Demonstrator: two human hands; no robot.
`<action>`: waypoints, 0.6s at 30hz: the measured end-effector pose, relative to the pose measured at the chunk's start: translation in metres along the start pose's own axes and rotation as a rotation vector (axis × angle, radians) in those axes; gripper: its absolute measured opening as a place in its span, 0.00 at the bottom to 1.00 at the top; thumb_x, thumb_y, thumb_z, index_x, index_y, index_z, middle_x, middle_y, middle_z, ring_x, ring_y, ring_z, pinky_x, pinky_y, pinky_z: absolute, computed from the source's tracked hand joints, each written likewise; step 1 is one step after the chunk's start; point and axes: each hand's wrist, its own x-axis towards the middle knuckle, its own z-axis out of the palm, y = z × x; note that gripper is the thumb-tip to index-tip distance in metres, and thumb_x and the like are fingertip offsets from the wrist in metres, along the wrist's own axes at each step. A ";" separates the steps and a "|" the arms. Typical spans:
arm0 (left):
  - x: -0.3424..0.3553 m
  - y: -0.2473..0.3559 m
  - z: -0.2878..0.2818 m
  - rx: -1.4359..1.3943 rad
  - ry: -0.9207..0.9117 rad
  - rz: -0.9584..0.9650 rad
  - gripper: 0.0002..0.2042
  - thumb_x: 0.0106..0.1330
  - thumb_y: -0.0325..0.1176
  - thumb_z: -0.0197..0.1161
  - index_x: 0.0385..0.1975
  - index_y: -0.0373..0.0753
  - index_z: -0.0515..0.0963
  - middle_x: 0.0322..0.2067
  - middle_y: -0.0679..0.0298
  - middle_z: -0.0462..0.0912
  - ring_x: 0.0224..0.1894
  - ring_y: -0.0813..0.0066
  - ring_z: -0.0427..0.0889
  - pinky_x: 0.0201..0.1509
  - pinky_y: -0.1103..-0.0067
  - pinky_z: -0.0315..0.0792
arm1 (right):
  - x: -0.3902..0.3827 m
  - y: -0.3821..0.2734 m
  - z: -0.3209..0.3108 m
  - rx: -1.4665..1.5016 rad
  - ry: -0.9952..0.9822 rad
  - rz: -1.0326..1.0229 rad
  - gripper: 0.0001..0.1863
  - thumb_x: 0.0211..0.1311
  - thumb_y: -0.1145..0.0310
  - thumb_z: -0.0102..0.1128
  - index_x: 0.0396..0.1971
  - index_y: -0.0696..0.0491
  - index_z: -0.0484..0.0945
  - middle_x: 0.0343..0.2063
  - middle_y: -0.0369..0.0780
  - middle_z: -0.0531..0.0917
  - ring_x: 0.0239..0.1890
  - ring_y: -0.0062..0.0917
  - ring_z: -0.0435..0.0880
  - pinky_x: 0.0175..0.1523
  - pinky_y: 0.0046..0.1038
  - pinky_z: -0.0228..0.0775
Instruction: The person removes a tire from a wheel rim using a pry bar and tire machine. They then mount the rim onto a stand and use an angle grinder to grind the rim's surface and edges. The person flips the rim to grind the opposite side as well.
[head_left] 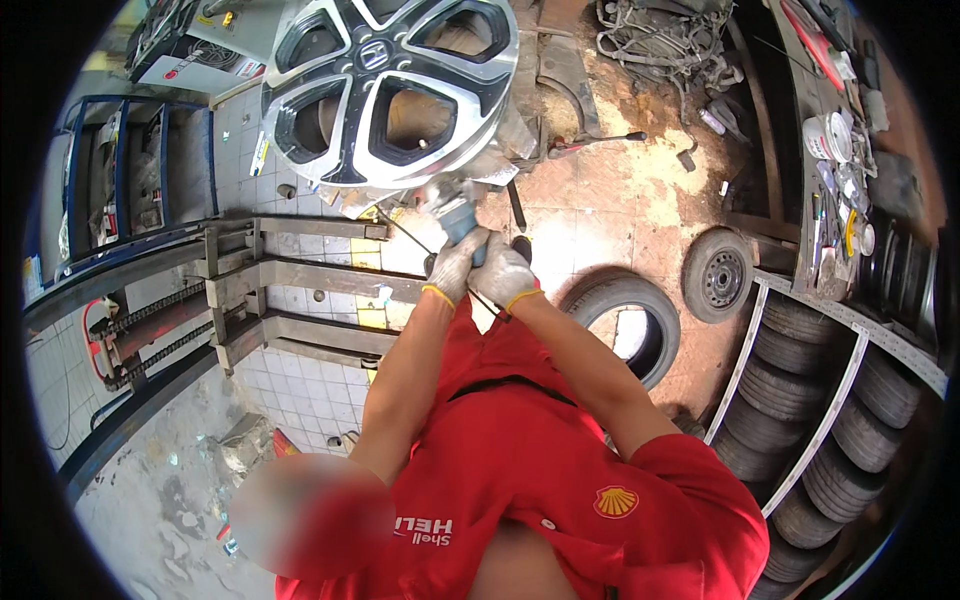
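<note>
My left hand (453,268) and my right hand (503,270), both in white gloves with yellow cuffs, are closed around a blue-bodied handheld power tool (457,220), which looks like an angle grinder. Its silver head points up, just below the lower edge of a large black-and-silver alloy wheel (360,140); whether the two touch I cannot tell. The wheel lies face up at top center on a support that is mostly hidden. A dark cord runs near my hands, and part of the tool is hidden by my fingers.
Metal lift rails (330,277) cross on the left near a blue shelf frame (162,165). A loose tire (655,330) and steel-rimmed wheel (721,276) lie right of me, beside a tire rack (855,330), a cluttered bench (812,280) and, farther back, scrap metal (660,45).
</note>
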 end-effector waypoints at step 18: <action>-0.129 -0.007 -0.330 -0.518 0.256 0.407 0.23 0.77 0.36 0.77 0.68 0.38 0.80 0.59 0.63 0.87 0.61 0.66 0.86 0.70 0.67 0.81 | -0.036 -0.225 0.229 -0.035 -0.301 -0.633 0.44 0.55 0.58 0.79 0.72 0.57 0.73 0.56 0.59 0.89 0.59 0.53 0.91 0.62 0.51 0.84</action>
